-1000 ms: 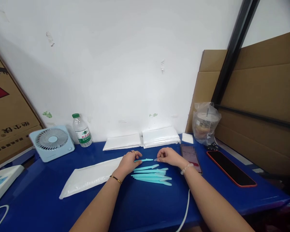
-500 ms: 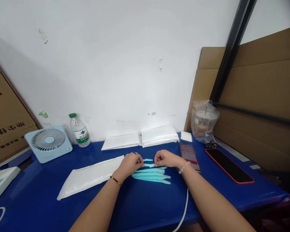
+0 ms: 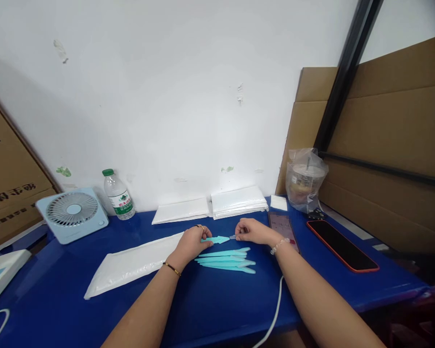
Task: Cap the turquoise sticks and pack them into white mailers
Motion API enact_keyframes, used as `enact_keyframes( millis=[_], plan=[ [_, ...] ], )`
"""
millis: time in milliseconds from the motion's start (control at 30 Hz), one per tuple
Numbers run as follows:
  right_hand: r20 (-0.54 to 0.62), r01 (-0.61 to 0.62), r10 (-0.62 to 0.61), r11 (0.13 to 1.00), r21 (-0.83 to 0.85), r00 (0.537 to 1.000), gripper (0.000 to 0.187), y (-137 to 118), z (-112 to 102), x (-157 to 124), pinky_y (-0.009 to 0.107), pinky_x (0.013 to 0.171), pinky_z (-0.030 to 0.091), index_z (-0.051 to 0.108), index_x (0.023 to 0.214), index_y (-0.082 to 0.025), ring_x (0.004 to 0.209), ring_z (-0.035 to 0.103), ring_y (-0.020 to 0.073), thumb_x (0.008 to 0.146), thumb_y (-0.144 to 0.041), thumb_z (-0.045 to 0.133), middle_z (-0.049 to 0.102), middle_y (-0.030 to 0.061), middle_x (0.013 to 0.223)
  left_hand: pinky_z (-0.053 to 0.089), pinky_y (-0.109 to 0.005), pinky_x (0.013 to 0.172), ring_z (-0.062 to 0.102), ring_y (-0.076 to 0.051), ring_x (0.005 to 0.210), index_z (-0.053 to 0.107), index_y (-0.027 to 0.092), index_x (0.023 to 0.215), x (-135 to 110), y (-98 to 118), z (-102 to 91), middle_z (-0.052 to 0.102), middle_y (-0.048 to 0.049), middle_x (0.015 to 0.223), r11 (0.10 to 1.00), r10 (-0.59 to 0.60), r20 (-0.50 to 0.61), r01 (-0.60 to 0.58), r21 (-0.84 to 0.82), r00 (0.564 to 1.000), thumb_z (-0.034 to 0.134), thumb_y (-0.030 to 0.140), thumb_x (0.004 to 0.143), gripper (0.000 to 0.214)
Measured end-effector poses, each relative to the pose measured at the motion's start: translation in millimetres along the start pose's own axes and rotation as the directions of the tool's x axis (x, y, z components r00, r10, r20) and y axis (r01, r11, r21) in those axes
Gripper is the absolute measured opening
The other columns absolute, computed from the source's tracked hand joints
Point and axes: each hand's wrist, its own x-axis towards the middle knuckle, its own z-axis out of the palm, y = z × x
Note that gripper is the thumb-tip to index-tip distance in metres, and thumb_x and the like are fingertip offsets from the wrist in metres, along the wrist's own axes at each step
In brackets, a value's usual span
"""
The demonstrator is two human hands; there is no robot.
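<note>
My left hand (image 3: 195, 244) is closed, thumb against fingers, on a slim turquoise eyebrow razor (image 3: 217, 239) that points right. Between the fingertips of my right hand (image 3: 252, 232) is a small clear cap (image 3: 233, 237). The cap sits at the razor's right tip; whether the two touch I cannot tell. Just below both hands, a fanned pile of several turquoise razors (image 3: 226, 260) lies on the blue table (image 3: 217, 304). A puffy white packet (image 3: 134, 266) lies left of the pile, partly behind my left wrist.
White packets (image 3: 239, 203) are stacked along the wall. A light blue fan (image 3: 72, 215) and a water bottle (image 3: 119, 195) stand at the back left. To the right are a phone (image 3: 284, 229), a red-edged phone (image 3: 342, 246) and a bagged cup (image 3: 306, 181). A white cable (image 3: 277, 309) runs off the front edge.
My hands have lifted slightly away from the pile. The razor in my left hand now shows more fully, and a clear cap shows at my right fingertips, a little farther right.
</note>
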Motion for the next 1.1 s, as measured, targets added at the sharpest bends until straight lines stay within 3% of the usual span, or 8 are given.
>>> enact_keyframes(
  millis=[167,267,467,633,767,867,967,1100],
  plan=[
    [-0.062,-0.002,0.005,0.999,0.054,0.998,0.014,-8,-6,-4,0.023,0.061,0.041,0.067,0.080,-0.016,0.067,0.054,0.0134,0.077,-0.026,0.057,0.061,0.0033,0.078,0.038,-0.022,0.061,0.054,-0.014,0.072,0.066,0.021,0.082,-6,11,1.1,0.061,-0.0011,0.082,0.987,0.144,0.140,-0.131,-0.095,0.980,0.060,0.044,0.071,0.026],
    [-0.035,0.030,-0.026,0.992,0.121,0.999,0.018,-15,-10,-8,0.023,0.062,0.042,0.068,0.079,-0.016,0.070,0.056,0.0142,0.077,-0.030,0.058,0.063,0.0041,0.080,0.035,-0.022,0.057,0.053,-0.013,0.067,0.066,0.020,0.076,-6,12,4.9,0.061,-0.0005,0.076,0.988,0.141,0.203,-0.124,-0.093,0.969,0.057,0.041,0.073,0.024],
    [0.145,0.065,-0.085,0.988,0.140,0.986,0.025,-22,-4,-8,0.021,0.053,0.037,0.071,0.081,-0.016,0.060,0.052,0.0124,0.071,-0.038,0.065,0.064,0.0015,0.068,0.035,-0.022,0.055,0.054,-0.013,0.066,0.064,0.019,0.078,-2,10,8.8,0.063,0.0002,0.075,0.991,0.042,0.133,-0.025,-0.129,0.990,0.055,0.040,0.075,0.023],
    [0.072,0.014,-0.020,0.996,0.083,0.997,0.017,-14,-4,-7,0.022,0.054,0.037,0.069,0.078,-0.015,0.060,0.054,0.0130,0.074,-0.029,0.061,0.066,0.0025,0.070,0.033,-0.023,0.056,0.055,-0.014,0.068,0.064,0.019,0.077,0,3,3.4,0.063,-0.0008,0.074,0.998,-0.004,0.061,0.008,-0.063,0.998,0.055,0.038,0.074,0.021],
    [-0.023,-0.062,0.063,0.997,0.044,0.998,0.014,-8,-12,-10,0.023,0.057,0.039,0.069,0.077,-0.016,0.065,0.056,0.0147,0.071,-0.028,0.064,0.066,0.0037,0.074,0.034,-0.024,0.058,0.056,-0.015,0.071,0.064,0.019,0.077,0,-5,-3.0,0.064,-0.0013,0.077,0.998,-0.054,0.077,0.055,-0.017,0.996,0.057,0.035,0.073,0.018],
    [-0.047,-0.009,0.009,1.000,0.000,0.999,0.023,-12,-15,-12,0.023,0.059,0.039,0.069,0.079,-0.018,0.069,0.055,0.0151,0.063,-0.035,0.073,0.062,0.0027,0.079,0.036,-0.024,0.062,0.057,-0.016,0.076,0.063,0.021,0.083,-1,-4,-4.0,0.063,-0.0008,0.082,0.999,-0.033,0.023,0.033,-0.001,0.999,0.060,0.034,0.071,0.018],
    [0.074,0.066,-0.062,0.997,-0.050,0.995,0.023,-19,-12,-13,0.024,0.064,0.038,0.070,0.074,-0.020,0.071,0.053,0.0143,0.061,-0.038,0.076,0.057,0.0009,0.080,0.038,-0.025,0.065,0.057,-0.017,0.080,0.063,0.022,0.088,-4,6,-1.6,0.061,-0.0011,0.085,1.000,0.004,-0.035,-0.004,0.003,0.999,0.061,0.038,0.071,0.024],
    [0.154,0.099,-0.086,0.992,-0.076,0.984,0.019,-19,-4,-10,0.023,0.065,0.037,0.069,0.071,-0.020,0.070,0.051,0.0129,0.063,-0.036,0.075,0.054,-0.0003,0.078,0.038,-0.025,0.068,0.056,-0.017,0.079,0.066,0.022,0.084,-8,19,3.1,0.063,-0.0015,0.085,0.990,0.130,0.054,-0.127,-0.052,0.990,0.057,0.044,0.075,0.025]
  ],
)
